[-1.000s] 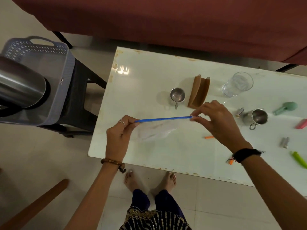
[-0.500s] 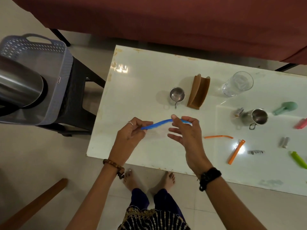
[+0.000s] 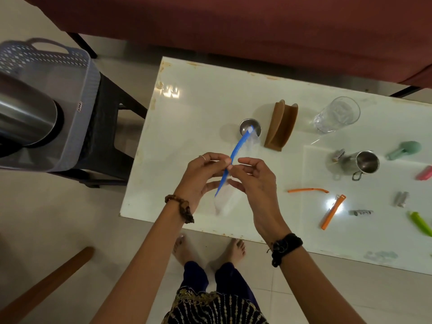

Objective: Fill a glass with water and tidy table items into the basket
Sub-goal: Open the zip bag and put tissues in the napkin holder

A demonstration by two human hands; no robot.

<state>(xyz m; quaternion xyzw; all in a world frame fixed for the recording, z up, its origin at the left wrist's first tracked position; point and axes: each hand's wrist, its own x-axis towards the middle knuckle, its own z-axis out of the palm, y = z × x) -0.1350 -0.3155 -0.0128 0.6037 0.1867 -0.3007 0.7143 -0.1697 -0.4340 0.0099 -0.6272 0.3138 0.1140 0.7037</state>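
Above the near left part of the white table [image 3: 198, 106], my left hand [image 3: 202, 175] pinches a clear plastic bag with a blue zip strip [image 3: 235, 155]. The strip now points away from me, toward a small steel cup [image 3: 250, 127]. My right hand [image 3: 253, 178] touches the bag beside the strip with curled fingers. A clear drinking glass [image 3: 336, 115] lies tilted at the far right. The grey basket [image 3: 67, 73] sits on a dark stool to the left, with a steel kettle [image 3: 23, 118] in it.
On the table lie a brown holder [image 3: 281, 125], a steel mug [image 3: 363, 162], two orange clips [image 3: 333, 211], batteries [image 3: 402, 198], a green clip [image 3: 420, 223], a pink item [image 3: 425, 173] and a mint-green tool [image 3: 404, 149]. A red sofa runs behind. My bare feet stand below the table edge.
The bag's blue strip was stretched level between both hands; my right hand slid inward along it, and the strip has swung round to point away from me.
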